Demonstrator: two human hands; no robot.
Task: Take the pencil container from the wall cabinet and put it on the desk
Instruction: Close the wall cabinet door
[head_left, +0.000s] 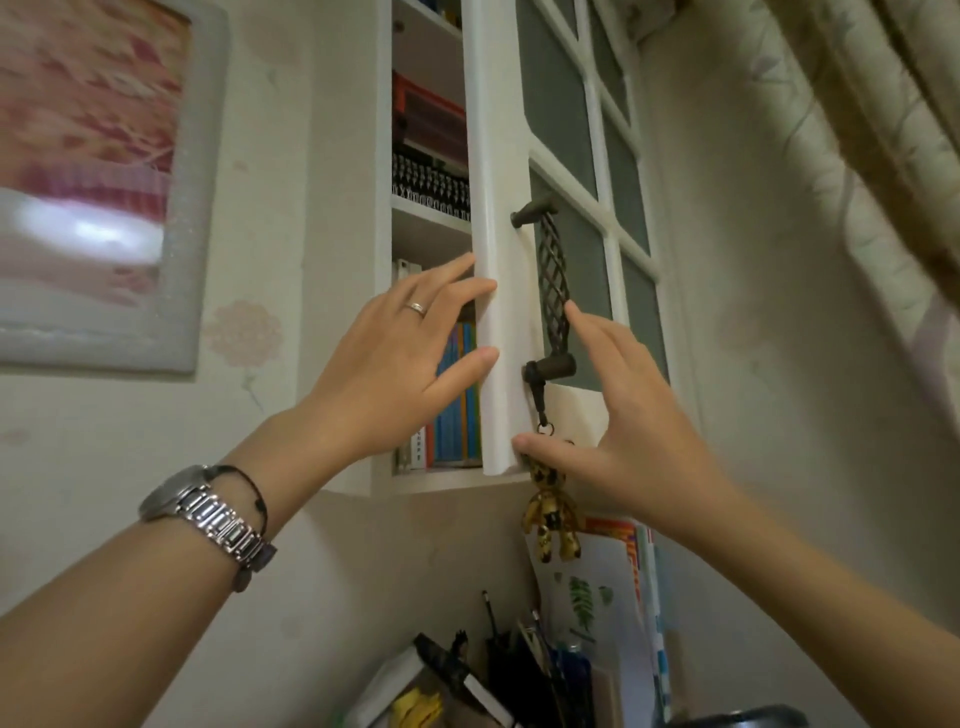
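Steel links, flat and glossy, form the wristwatch on the near left forearm, with one thin black cord looped just above it. Beyond it the left hand is spread wide, one plain ring on a finger, its fingertips and thumb resting on the smooth painted edge of the cabinet door. The right hand is also open, fingers extended and holding nothing; its thumb touches the door's lower corner and its index fingertip lies beside the handle, a dark twisted-wire cage between two round posts. From the lower post hangs one shiny gold-and-black bear charm.

Below, low in the frame, dark pens stand upright in a blurred cluster near leaning papers; whether this is the pencil container cannot be told, and none shows clearly inside the white wall cabinet.

Through the gap, three shelves hold book spines: blue and orange ones lowest, a black patterned row above. The door carries frosted grey panes in a white lattice. One white-framed pink picture hangs left; a leaf-patterned curtain drapes right.
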